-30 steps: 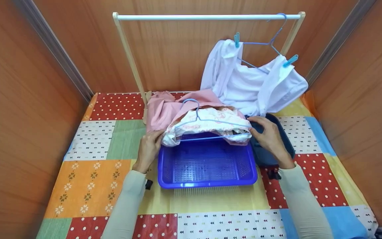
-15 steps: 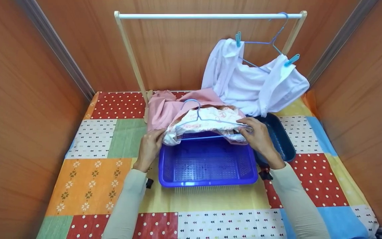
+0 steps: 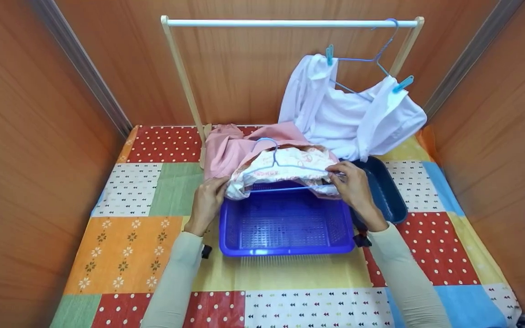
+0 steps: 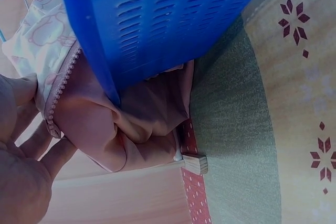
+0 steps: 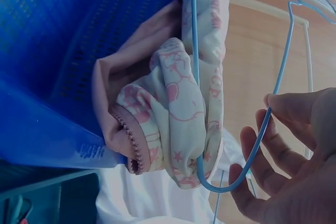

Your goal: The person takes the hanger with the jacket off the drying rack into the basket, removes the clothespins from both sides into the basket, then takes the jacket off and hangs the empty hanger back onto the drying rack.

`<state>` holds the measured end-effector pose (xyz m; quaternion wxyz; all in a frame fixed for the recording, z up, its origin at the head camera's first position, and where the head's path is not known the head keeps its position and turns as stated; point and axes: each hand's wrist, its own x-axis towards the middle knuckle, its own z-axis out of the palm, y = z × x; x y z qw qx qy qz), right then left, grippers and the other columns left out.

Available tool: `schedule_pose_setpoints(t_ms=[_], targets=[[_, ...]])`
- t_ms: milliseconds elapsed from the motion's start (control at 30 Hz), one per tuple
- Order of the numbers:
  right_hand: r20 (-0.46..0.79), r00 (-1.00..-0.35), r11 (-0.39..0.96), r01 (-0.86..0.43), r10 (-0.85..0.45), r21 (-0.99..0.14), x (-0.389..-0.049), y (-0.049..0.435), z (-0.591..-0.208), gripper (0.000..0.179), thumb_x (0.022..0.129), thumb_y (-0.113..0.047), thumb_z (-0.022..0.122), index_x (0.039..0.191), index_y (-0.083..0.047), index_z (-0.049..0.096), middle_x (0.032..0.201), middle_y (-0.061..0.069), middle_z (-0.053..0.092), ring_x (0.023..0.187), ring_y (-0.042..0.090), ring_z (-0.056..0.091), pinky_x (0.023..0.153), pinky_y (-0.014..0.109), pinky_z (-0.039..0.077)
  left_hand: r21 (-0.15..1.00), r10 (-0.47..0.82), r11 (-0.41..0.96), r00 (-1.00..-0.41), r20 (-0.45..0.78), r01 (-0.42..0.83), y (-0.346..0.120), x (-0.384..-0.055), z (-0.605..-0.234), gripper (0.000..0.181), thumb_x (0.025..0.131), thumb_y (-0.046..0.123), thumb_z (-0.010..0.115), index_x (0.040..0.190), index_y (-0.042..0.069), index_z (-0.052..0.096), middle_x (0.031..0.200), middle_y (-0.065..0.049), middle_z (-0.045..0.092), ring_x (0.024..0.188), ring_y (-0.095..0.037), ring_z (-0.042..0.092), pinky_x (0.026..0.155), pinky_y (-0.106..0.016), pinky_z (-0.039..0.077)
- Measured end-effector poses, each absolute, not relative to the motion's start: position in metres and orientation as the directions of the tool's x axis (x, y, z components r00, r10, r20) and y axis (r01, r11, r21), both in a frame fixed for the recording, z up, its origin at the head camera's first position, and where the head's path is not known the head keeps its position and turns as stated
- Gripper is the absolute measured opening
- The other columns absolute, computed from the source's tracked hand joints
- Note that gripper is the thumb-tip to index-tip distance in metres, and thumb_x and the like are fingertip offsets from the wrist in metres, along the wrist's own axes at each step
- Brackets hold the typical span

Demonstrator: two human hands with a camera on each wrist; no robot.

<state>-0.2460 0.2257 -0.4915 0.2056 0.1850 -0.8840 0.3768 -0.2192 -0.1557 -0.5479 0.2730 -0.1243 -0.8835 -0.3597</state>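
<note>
A pink zippered jacket lies over the far side of the purple basket, its white printed lining showing. Across the lining lies a blue wire hanger, its hook upright; the left end is hidden in the cloth. My left hand pinches the jacket's left edge near the zipper. At the other side, my right hand pinches the hanger's sloping wire between thumb and fingers. In the right wrist view, the hanger's rounded right end sticks out past the lining.
Behind stands a rack with a white rail. A white garment hangs there on another blue hanger, held by clothespins. Right of the basket sits a dark tray. A patchwork cloth covers the surface between wooden walls.
My right hand has moved left from the jacket's right edge onto the hanger's wire, uncovering more of the dark tray. My left hand keeps its hold at the left edge.
</note>
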Motion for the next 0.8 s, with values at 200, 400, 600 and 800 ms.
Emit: schedule_pose_setpoints(t_ms=[200, 400, 600, 800], targets=[[0.500, -0.853, 0.666, -0.462, -0.150, -0.586, -0.2455, 0.2260, -0.4937, 0.007, 0.088, -0.007, 0.071, 0.094, -0.005, 0.076, 0.089, 0.011, 0.071, 0.086, 0.029, 0.069, 0.077, 0.042, 0.051, 0.557, 0.029, 0.723, -0.823, 0.567, 0.409, -0.1575, -0.2192, -0.5480, 0.017, 0.091, 0.009, 0.069, 0.105, 0.005, 0.076, 0.097, -0.011, 0.076, 0.093, -0.028, 0.072, 0.083, -0.041, 0.057], [0.500, -0.851, 0.717, -0.448, -0.159, -0.534, -0.2423, 0.2267, -0.4979, 0.006, 0.089, -0.006, 0.070, 0.094, -0.004, 0.073, 0.091, 0.011, 0.071, 0.087, 0.030, 0.069, 0.078, 0.046, 0.053, 0.551, 0.031, 0.727, -0.822, 0.568, 0.408, -0.1591, -0.2168, -0.5475, 0.017, 0.090, 0.008, 0.070, 0.105, 0.006, 0.076, 0.096, -0.011, 0.076, 0.092, -0.028, 0.072, 0.083, -0.041, 0.057], [0.475, -0.864, 0.744, -0.426, -0.167, -0.515, -0.2388, 0.2297, -0.5001, 0.010, 0.090, -0.006, 0.069, 0.098, -0.007, 0.075, 0.091, 0.010, 0.072, 0.079, 0.029, 0.068, 0.073, 0.047, 0.052, 0.546, 0.027, 0.738, -0.826, 0.564, 0.397, -0.1600, -0.2164, -0.5486, 0.017, 0.090, 0.008, 0.070, 0.105, 0.006, 0.076, 0.097, -0.010, 0.076, 0.092, -0.028, 0.072, 0.084, -0.042, 0.056], [0.478, -0.864, 0.766, -0.413, -0.159, -0.492, -0.2374, 0.2335, -0.5003, 0.010, 0.089, -0.005, 0.069, 0.096, -0.008, 0.075, 0.091, 0.009, 0.072, 0.081, 0.028, 0.069, 0.073, 0.048, 0.052, 0.550, 0.023, 0.738, -0.830, 0.557, 0.390, -0.1589, -0.2173, -0.5491, 0.017, 0.091, 0.011, 0.069, 0.105, 0.007, 0.077, 0.097, -0.010, 0.076, 0.093, -0.027, 0.072, 0.084, -0.042, 0.056]])
